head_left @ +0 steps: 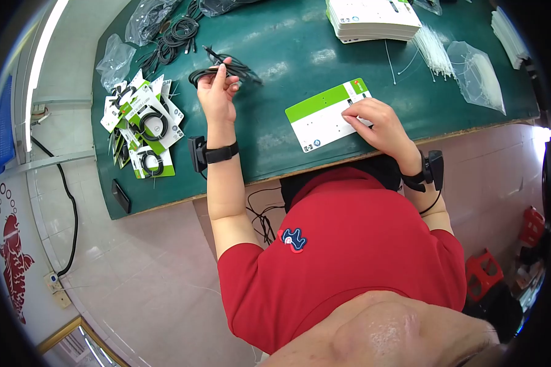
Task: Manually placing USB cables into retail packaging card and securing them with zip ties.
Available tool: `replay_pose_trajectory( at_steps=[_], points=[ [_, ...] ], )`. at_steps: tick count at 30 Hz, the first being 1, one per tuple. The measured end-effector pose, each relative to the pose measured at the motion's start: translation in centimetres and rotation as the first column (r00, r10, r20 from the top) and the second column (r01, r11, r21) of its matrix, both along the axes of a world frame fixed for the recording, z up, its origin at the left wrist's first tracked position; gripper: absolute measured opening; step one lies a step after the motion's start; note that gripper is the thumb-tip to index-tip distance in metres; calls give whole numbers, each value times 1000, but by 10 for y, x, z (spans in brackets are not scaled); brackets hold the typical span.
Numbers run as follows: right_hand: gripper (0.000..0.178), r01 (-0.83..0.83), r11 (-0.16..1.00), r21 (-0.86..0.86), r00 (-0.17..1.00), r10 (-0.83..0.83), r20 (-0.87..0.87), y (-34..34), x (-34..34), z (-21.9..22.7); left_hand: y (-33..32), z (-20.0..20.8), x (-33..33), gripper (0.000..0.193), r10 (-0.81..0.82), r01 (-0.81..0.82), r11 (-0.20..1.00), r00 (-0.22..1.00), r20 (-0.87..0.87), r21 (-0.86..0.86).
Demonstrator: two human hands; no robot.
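My left hand [217, 101], raised over the table, is closed on a coiled black cable [243, 72] held between thumb and fingers. A flat white and green packaging card [315, 119] with small punched holes lies at a tilt near the table's front edge. Over its right part is my right hand [378, 125], thumb and fingertips pinched together against the card's face. Whatever is between those fingertips is too small to make out.
Carded black cables [147, 125] are piled at left beside a small black object [121, 196]. Behind lie loose black cables [176, 41] and clear plastic bags [115, 61]. A card stack [373, 24], white cable ties [433, 52] and a bag of ties [480, 79] are at right.
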State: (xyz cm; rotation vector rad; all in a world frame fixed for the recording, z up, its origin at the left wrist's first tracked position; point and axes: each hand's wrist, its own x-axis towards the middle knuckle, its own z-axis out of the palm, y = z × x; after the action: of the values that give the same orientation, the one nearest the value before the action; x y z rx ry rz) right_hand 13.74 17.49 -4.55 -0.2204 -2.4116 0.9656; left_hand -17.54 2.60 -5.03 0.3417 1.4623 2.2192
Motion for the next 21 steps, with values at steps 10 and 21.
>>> replay_pose_trajectory(
  at_steps=[10, 21],
  points=[
    [5, 17, 1000, -1, 1000, -17, 9, 2, 3, 1, 0, 3, -60, 22, -358, -309, 687, 644, -676, -658],
    [17, -46, 996, -78, 998, 49, 33, 21, -33, 19, 18, 25, -28, 20, -461, 403, 824, 885, -57, -398]
  ],
)
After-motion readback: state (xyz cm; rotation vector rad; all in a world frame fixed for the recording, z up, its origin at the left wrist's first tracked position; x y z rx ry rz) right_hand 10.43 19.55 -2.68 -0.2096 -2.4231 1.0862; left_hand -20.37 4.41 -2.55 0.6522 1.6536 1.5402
